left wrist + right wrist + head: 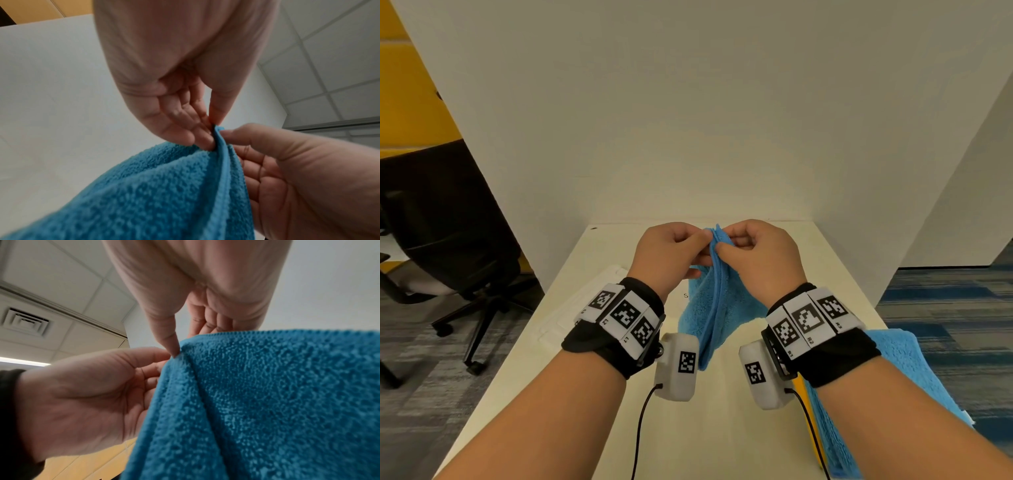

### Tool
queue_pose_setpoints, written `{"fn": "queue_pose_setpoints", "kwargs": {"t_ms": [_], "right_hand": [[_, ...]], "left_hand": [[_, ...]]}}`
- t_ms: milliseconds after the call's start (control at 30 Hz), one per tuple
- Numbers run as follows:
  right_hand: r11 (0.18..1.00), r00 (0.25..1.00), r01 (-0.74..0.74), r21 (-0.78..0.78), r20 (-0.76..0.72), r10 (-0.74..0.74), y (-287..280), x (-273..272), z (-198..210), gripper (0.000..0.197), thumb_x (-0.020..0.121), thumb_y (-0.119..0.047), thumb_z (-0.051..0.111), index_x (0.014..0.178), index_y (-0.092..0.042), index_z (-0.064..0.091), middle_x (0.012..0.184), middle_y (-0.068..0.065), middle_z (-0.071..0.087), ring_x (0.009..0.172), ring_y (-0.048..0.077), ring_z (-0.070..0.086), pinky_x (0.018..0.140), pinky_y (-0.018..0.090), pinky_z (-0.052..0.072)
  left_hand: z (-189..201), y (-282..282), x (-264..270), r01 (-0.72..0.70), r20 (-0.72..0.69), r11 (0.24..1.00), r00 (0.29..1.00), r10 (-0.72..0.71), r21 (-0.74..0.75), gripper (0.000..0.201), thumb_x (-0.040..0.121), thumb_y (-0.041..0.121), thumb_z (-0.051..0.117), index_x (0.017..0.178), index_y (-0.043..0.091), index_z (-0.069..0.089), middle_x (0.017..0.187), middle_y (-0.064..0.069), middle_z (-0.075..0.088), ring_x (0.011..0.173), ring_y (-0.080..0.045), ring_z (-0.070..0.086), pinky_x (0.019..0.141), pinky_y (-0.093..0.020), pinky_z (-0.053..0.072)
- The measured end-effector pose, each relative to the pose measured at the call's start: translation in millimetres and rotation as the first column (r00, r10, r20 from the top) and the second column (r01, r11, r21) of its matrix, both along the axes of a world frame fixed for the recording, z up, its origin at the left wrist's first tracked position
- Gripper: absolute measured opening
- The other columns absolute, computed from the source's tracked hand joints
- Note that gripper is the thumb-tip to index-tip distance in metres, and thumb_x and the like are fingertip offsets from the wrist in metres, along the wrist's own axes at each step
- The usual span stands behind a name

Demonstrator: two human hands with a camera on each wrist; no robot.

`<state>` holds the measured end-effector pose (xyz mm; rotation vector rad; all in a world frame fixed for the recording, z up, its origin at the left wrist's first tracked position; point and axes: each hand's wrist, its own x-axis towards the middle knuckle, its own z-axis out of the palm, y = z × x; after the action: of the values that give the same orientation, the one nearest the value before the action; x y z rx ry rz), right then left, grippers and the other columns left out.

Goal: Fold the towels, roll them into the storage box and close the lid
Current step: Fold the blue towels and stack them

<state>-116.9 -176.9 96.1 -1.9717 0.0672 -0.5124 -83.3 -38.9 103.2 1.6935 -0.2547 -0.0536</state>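
Observation:
A blue towel hangs in the air above the table, gathered in folds with its lower end near the tabletop. My left hand pinches its top corner between thumb and fingers, and my right hand pinches the same corner right beside it. In the left wrist view my left hand nips the towel's hem, with the right hand close against it. In the right wrist view my right hand grips the towel at its edge, and the left hand is alongside.
A pale white flat container lies at the table's left edge; whether it is the box or its lid I cannot tell. A stack of blue and yellow towels lies at the right edge. White partition walls enclose the table. An office chair stands at the left.

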Motion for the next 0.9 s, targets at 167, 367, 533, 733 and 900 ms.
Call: {"fn": "queue_pose_setpoints", "kwargs": {"t_ms": [167, 367, 533, 733, 900], "right_hand": [[0.999, 0.999, 0.03, -0.022, 0.018, -0.03, -1, 1, -1, 0.009, 0.083, -0.018, 0.068, 0.089, -0.025, 0.071, 0.08, -0.014, 0.069, 0.075, -0.004, 0.064, 0.064, 0.007, 0.048], [1.0, 0.997, -0.017, -0.019, 0.079, 0.019, -2, 0, 1, 0.013, 0.085, -0.015, 0.067, 0.092, -0.022, 0.074, 0.085, -0.014, 0.071, 0.078, -0.002, 0.065, 0.073, 0.015, 0.052], [0.993, 0.987, -0.116, -0.007, 0.111, 0.116, -3, 0, 3, 0.017, 0.085, -0.012, 0.067, 0.087, -0.028, 0.071, 0.085, -0.013, 0.071, 0.078, -0.001, 0.065, 0.074, 0.018, 0.053], [0.988, 0.985, -0.15, 0.025, 0.096, 0.147, -5, 3, -2, 0.01, 0.085, -0.017, 0.067, 0.085, -0.024, 0.06, 0.083, -0.008, 0.067, 0.075, 0.005, 0.063, 0.073, 0.021, 0.051], [0.978, 0.991, -0.127, -0.164, -0.061, 0.119, -15, 4, -11, 0.01, 0.089, -0.021, 0.062, 0.095, -0.024, 0.054, 0.085, -0.008, 0.065, 0.073, 0.004, 0.057, 0.068, 0.02, 0.043]], "left_hand": [[4, 2, -2, 0.014, 0.039, 0.998, 0.999, -0.016, 0.062, 0.017, 0.092, 0.017, 0.057, 0.084, 0.009, 0.071, 0.08, -0.005, 0.074, 0.072, -0.012, 0.071, 0.062, -0.028, 0.054], [3, 7, 4, -0.006, 0.159, 0.984, 0.987, -0.022, 0.177, 0.009, 0.084, 0.01, 0.064, 0.084, 0.019, 0.067, 0.083, -0.004, 0.072, 0.077, -0.019, 0.07, 0.064, -0.033, 0.056], [1, 17, 14, 0.003, 0.304, 0.946, 0.947, -0.107, 0.323, 0.035, 0.084, 0.023, 0.071, 0.115, 0.035, 0.061, 0.116, 0.011, 0.058, 0.1, -0.003, 0.057, 0.08, -0.009, 0.042], [1, 21, 18, 0.078, 0.29, 0.924, 0.937, -0.197, 0.376, 0.009, 0.093, 0.019, 0.059, 0.099, 0.023, 0.064, 0.102, 0.008, 0.067, 0.092, 0.001, 0.058, 0.078, -0.008, 0.04], [0, 30, 21, 0.053, 0.294, 0.945, 0.943, -0.153, 0.322, 0.011, 0.098, 0.019, 0.05, 0.104, 0.018, 0.059, 0.102, -0.003, 0.067, 0.094, -0.015, 0.062, 0.083, -0.027, 0.047]]}}
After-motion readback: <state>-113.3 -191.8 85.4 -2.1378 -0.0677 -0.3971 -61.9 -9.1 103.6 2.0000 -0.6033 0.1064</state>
